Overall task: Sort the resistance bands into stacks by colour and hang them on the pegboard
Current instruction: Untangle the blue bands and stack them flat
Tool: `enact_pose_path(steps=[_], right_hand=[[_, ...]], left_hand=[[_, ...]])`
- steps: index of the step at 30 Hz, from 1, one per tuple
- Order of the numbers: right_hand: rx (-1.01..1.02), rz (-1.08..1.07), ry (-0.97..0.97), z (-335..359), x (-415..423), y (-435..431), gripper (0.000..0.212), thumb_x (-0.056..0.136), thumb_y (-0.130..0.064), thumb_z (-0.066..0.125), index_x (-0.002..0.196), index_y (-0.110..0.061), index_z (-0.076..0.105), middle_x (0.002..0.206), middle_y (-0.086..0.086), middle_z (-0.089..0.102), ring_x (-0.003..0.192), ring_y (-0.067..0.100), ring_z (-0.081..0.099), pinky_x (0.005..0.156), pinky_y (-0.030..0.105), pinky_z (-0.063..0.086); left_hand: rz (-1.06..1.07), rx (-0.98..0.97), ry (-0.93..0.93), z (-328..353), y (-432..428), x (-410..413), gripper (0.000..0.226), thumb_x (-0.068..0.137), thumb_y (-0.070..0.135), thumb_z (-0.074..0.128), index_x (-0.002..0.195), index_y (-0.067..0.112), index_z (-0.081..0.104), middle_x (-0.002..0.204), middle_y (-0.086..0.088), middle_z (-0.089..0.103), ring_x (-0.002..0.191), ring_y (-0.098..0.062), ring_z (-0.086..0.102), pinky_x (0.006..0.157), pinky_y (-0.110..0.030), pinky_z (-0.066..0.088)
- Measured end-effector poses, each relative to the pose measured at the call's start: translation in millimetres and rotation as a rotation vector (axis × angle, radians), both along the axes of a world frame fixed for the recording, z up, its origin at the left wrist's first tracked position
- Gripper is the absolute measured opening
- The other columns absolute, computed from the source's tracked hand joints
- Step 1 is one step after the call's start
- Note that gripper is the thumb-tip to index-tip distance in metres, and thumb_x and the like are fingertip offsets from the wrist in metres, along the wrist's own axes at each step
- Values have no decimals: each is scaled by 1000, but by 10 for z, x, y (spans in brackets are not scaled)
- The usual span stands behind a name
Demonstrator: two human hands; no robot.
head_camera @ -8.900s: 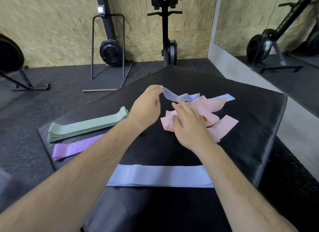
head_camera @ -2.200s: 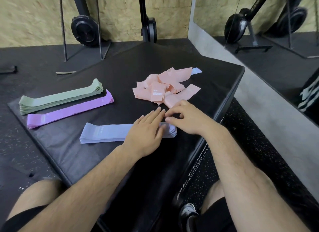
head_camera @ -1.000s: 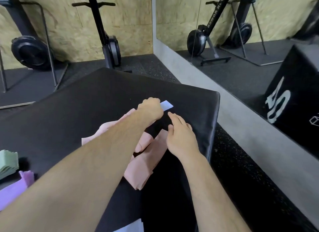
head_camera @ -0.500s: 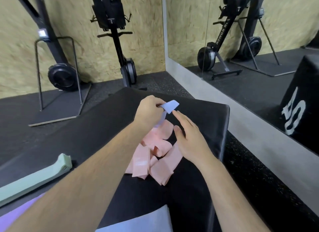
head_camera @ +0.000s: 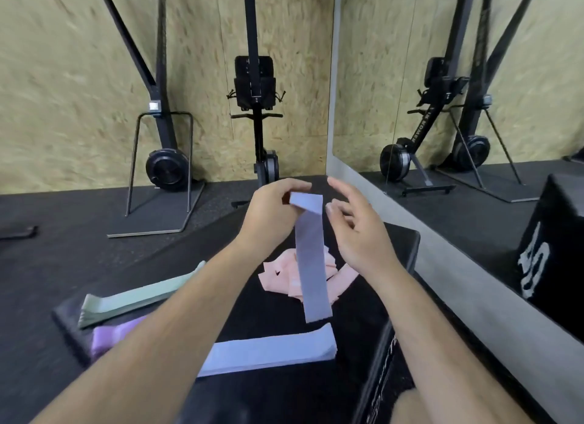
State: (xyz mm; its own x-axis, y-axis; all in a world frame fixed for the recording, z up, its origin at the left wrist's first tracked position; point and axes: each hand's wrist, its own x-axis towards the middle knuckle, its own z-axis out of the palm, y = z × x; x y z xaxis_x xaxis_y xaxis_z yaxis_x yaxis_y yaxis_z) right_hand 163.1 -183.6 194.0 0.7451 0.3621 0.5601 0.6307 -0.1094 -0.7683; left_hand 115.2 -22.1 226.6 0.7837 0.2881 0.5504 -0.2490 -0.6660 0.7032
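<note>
Left hand (head_camera: 271, 212) pinches the top end of a blue band (head_camera: 311, 265), which hangs over the pink pile (head_camera: 278, 278). Right hand (head_camera: 357, 231), fingers relaxed, is just right of the band. On the box (head_camera: 357, 310): blue stack (head_camera: 271, 351) near; green stack (head_camera: 136, 300) and purple band (head_camera: 117, 332) left.

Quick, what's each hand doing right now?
Left hand: pinching the top of a hanging blue band.
Right hand: open, holding nothing.
</note>
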Motion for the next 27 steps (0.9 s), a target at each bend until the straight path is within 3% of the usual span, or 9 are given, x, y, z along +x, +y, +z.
enact_pose_path(steps=[2, 5, 7, 10, 14, 18, 21, 24, 27], right_hand=[[50, 45, 50, 69, -254, -44, 41, 104, -24, 56, 140, -42, 50, 137, -16, 60, 121, -2, 59, 94, 13, 48], [76, 117, 170, 48, -536, -75, 31, 102, -20, 61, 122, -43, 60, 112, -5, 74, 108, 10, 70, 95, 36, 56], [67, 167, 257, -24, -712, -86, 23, 103, -16, 59, 114, -36, 65, 108, -1, 75, 105, 17, 72, 94, 46, 59], [-17, 164, 264, -133, -904, -68, 13, 103, -24, 59, 110, -31, 67, 107, -3, 75, 105, 17, 71, 96, 47, 57], [-81, 160, 296, -270, -1035, -1, 15, 104, -26, 58, 111, -25, 70, 103, -6, 73, 101, 10, 68, 87, 31, 55], [-149, 198, 283, -465, -1120, 26, 16, 105, -25, 54, 106, -24, 71, 96, -14, 68, 90, 2, 64, 77, 18, 50], [-250, 250, 321, -710, -1227, 52, 12, 103, -25, 59, 100, -24, 70, 92, -15, 69, 79, -10, 60, 70, 6, 44], [-383, 321, 380, -989, -1302, 62, 11, 100, -26, 65, 99, -18, 72, 97, -10, 71, 80, -11, 59, 71, 3, 42], [-457, 340, 438, -1130, -1277, 134, 13, 97, -27, 68, 95, -16, 74, 91, -11, 71, 76, -12, 58, 68, 2, 41]], left_hand=[[-58, -58, 29, -3, -60, -329, 32, 88, 0, 64, 107, 24, 74, 91, 15, 71, 80, -2, 64, 64, -10, 47], [-88, -161, 56, -96, -158, -713, 11, 91, 20, 72, 99, 26, 75, 87, 7, 74, 80, -17, 68, 67, -28, 54], [-74, -207, 55, -192, -200, -917, 6, 92, 22, 71, 97, 23, 74, 88, 1, 73, 76, -14, 65, 64, -24, 50], [-24, -218, 62, -309, -244, -1166, 6, 93, 25, 69, 93, 20, 72, 85, -2, 72, 67, -2, 59, 58, -16, 46], [-17, -299, 87, -438, -221, -1362, 16, 92, 29, 70, 89, 13, 69, 80, -11, 67, 64, -11, 57, 61, -35, 52], [24, -305, 144, -619, -164, -1499, 11, 92, 29, 70, 88, 19, 68, 74, -1, 63, 61, -10, 51, 58, -34, 51], [71, -286, 254, -957, -70, -1647, 8, 92, 28, 68, 87, 21, 66, 81, -7, 66, 66, -13, 54, 68, -46, 55], [99, -298, 367, -1348, 45, -1813, 9, 91, 28, 69, 85, 23, 65, 76, 1, 68, 68, -13, 58, 71, -42, 54], [124, -421, 393, -1597, 104, -1893, 14, 88, 29, 73, 83, 19, 65, 75, -7, 64, 67, -12, 55, 68, -36, 50]])
